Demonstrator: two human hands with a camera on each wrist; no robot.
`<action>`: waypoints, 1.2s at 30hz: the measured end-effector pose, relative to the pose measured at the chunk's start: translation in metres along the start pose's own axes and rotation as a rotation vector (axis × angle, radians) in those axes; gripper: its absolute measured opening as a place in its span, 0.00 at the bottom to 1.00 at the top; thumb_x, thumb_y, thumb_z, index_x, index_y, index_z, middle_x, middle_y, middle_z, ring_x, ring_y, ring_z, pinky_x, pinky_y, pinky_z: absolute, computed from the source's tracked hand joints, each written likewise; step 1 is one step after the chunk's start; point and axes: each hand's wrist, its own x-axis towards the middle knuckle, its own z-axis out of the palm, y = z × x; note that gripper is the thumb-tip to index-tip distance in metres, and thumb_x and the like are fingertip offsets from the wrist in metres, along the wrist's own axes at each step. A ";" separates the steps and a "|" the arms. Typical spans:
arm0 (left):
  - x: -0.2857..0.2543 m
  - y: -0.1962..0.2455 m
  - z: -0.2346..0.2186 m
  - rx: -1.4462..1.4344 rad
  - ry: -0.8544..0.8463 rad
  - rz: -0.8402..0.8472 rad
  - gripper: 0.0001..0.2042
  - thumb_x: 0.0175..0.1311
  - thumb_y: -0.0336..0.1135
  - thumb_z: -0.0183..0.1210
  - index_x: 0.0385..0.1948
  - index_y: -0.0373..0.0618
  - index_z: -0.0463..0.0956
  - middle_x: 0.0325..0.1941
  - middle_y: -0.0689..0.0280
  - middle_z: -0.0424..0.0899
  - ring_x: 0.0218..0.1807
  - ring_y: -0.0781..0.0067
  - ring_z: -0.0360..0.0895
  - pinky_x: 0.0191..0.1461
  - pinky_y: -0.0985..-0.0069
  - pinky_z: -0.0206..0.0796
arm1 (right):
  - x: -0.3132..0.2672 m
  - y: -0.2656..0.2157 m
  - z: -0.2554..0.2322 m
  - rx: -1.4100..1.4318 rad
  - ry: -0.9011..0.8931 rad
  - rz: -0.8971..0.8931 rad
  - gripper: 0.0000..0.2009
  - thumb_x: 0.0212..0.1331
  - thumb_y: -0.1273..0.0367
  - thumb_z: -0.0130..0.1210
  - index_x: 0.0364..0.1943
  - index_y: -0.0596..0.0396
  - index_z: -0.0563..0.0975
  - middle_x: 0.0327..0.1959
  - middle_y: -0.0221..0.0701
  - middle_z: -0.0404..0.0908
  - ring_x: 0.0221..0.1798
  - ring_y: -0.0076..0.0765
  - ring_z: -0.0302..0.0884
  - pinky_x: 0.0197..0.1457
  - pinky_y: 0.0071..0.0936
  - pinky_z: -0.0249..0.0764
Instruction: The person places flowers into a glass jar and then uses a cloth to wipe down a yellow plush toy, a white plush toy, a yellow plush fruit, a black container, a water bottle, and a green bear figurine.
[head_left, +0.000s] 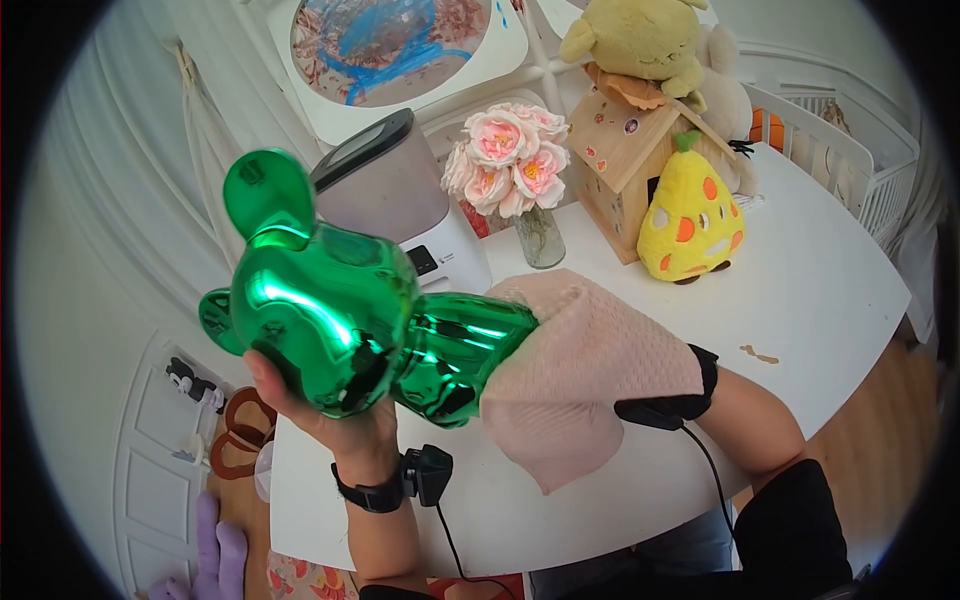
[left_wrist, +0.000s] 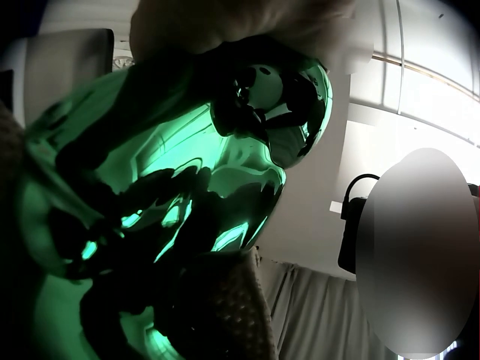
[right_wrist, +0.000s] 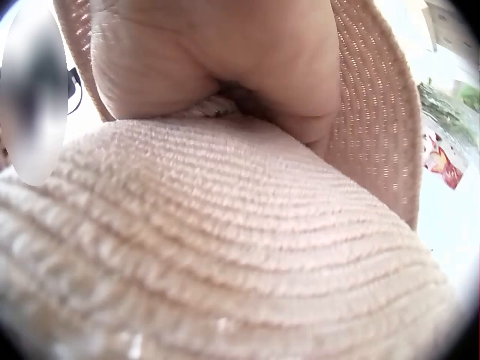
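A shiny green bear figurine (head_left: pixel 320 290) is tilted over the table, its round ears toward the left. My left hand (head_left: pixel 340 425) grips its head from below, thumb up along the side; the left wrist view shows this hand (left_wrist: pixel 232 22) against the glossy surface (left_wrist: pixel 180 150). A pink textured cloth (head_left: pixel 590 370) wraps the figurine's lower end and drapes down. My right hand is covered by that cloth in the head view. In the right wrist view the right hand (right_wrist: pixel 217 60) holds the ribbed cloth (right_wrist: pixel 225 202) bunched against the figurine, fingertips hidden.
Behind the figurine, a grey and white appliance (head_left: pixel 390 190) stands beside a glass vase (head_left: pixel 541 240) of pink flowers. A wooden house (head_left: pixel 625 150) and a yellow plush pear (head_left: pixel 692 215) stand farther right on the white table (head_left: pixel 820 300). Cords hang from both wrist cameras.
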 end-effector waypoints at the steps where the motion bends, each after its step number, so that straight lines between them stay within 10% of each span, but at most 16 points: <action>1: -0.003 -0.003 0.003 0.032 0.022 0.024 0.34 0.69 0.66 0.48 0.65 0.47 0.66 0.65 0.64 0.72 0.65 0.63 0.70 0.67 0.60 0.66 | -0.004 0.001 0.001 0.069 0.018 -0.056 0.18 0.50 0.57 0.64 0.37 0.57 0.81 0.29 0.43 0.81 0.32 0.44 0.79 0.42 0.30 0.77; 3: -0.007 -0.005 0.004 0.060 0.044 0.045 0.35 0.69 0.66 0.47 0.65 0.47 0.66 0.65 0.64 0.72 0.65 0.64 0.70 0.68 0.60 0.66 | -0.011 0.001 -0.003 0.133 0.038 -0.109 0.18 0.51 0.56 0.64 0.37 0.56 0.81 0.29 0.43 0.80 0.32 0.46 0.78 0.41 0.31 0.76; 5: -0.009 -0.001 0.002 -0.186 -0.152 -0.048 0.29 0.72 0.60 0.48 0.64 0.48 0.68 0.65 0.63 0.74 0.65 0.61 0.73 0.69 0.59 0.65 | -0.015 -0.002 -0.011 0.136 -0.128 -0.054 0.23 0.54 0.64 0.69 0.53 0.59 0.79 0.48 0.33 0.83 0.50 0.26 0.78 0.58 0.29 0.74; 8: -0.011 0.002 0.003 -0.161 -0.088 -0.043 0.30 0.72 0.61 0.47 0.65 0.48 0.68 0.66 0.63 0.74 0.65 0.62 0.72 0.69 0.59 0.65 | -0.024 0.010 0.009 0.150 0.220 -0.266 0.19 0.54 0.52 0.64 0.38 0.53 0.81 0.29 0.40 0.81 0.32 0.44 0.78 0.41 0.30 0.76; 15: -0.015 -0.001 0.008 -0.009 0.093 0.021 0.36 0.69 0.68 0.46 0.67 0.48 0.65 0.66 0.65 0.72 0.66 0.64 0.70 0.68 0.60 0.65 | -0.023 0.039 0.007 0.356 0.210 -0.378 0.18 0.58 0.53 0.63 0.45 0.50 0.83 0.37 0.33 0.85 0.39 0.40 0.81 0.45 0.31 0.77; 18: -0.017 0.002 -0.008 -0.279 -0.230 -0.023 0.30 0.73 0.61 0.45 0.66 0.49 0.67 0.67 0.62 0.72 0.67 0.62 0.71 0.70 0.58 0.64 | -0.020 0.036 -0.004 0.020 0.240 -0.493 0.19 0.59 0.56 0.63 0.49 0.52 0.83 0.42 0.30 0.86 0.44 0.35 0.82 0.49 0.29 0.77; 20: -0.019 0.004 -0.009 -0.220 -0.272 0.037 0.30 0.73 0.61 0.44 0.67 0.49 0.65 0.68 0.62 0.71 0.68 0.60 0.70 0.71 0.57 0.64 | -0.018 0.024 -0.007 -0.110 0.260 -0.227 0.20 0.57 0.58 0.65 0.49 0.54 0.82 0.41 0.31 0.86 0.44 0.31 0.82 0.51 0.27 0.77; 27: -0.009 0.006 0.012 0.014 0.130 0.177 0.31 0.71 0.63 0.48 0.64 0.48 0.67 0.64 0.62 0.73 0.63 0.59 0.73 0.68 0.57 0.65 | 0.002 0.017 -0.009 0.162 -0.080 -0.232 0.22 0.53 0.61 0.67 0.48 0.59 0.80 0.39 0.34 0.85 0.41 0.26 0.79 0.50 0.26 0.76; 34: 0.001 0.008 0.014 -0.002 0.167 0.224 0.32 0.68 0.63 0.52 0.63 0.47 0.69 0.63 0.59 0.74 0.64 0.55 0.72 0.69 0.54 0.64 | 0.011 0.062 -0.016 0.272 -0.124 -0.288 0.32 0.47 0.62 0.73 0.57 0.59 0.75 0.44 0.32 0.85 0.43 0.26 0.80 0.50 0.27 0.77; 36: 0.002 0.009 0.013 -0.008 0.189 0.216 0.33 0.67 0.63 0.52 0.64 0.47 0.69 0.64 0.58 0.74 0.64 0.54 0.72 0.70 0.53 0.63 | 0.026 0.069 -0.009 0.323 -0.225 -0.240 0.38 0.44 0.63 0.76 0.62 0.59 0.72 0.57 0.34 0.79 0.57 0.27 0.76 0.65 0.30 0.71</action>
